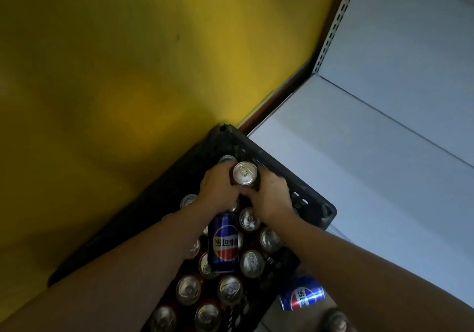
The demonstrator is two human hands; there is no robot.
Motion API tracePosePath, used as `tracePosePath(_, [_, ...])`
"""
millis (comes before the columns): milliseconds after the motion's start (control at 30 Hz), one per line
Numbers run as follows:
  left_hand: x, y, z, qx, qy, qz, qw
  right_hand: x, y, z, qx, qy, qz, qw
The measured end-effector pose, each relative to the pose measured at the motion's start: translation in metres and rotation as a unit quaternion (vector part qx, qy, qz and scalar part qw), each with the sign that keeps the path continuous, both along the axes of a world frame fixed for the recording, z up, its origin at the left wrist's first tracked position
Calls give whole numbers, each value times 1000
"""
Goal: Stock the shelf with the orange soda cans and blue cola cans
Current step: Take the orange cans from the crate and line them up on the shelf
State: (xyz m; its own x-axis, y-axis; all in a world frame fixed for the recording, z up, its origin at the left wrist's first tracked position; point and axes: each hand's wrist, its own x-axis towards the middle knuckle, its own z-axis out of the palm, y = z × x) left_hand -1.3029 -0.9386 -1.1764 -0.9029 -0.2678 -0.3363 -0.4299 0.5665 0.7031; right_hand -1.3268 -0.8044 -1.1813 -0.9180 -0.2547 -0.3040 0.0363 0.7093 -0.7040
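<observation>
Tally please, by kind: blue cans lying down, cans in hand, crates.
Blue cola cans lying on their sides: 2
Can gripped by left hand and right hand: 1
Black crate: 1
Total: 4

Open shelf, crowded crate
Room lies open over the white shelf (359, 165) past the crate (282, 170) far rim. Inside, packed upright cans (252, 263), a blue can (224, 244) lying across them; left hand (218, 188) and right hand (273, 198) grip a raised can (245, 173) at the far corner.
</observation>
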Motion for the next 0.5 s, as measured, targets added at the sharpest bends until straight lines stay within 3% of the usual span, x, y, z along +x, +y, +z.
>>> tracePosePath(267, [19, -5, 113, 171, 95, 33, 980, 5, 14, 111, -63, 104, 43, 992])
tracePosePath(500, [44, 25, 237, 323, 206, 45, 922, 26, 30, 222, -218, 193, 12, 957])
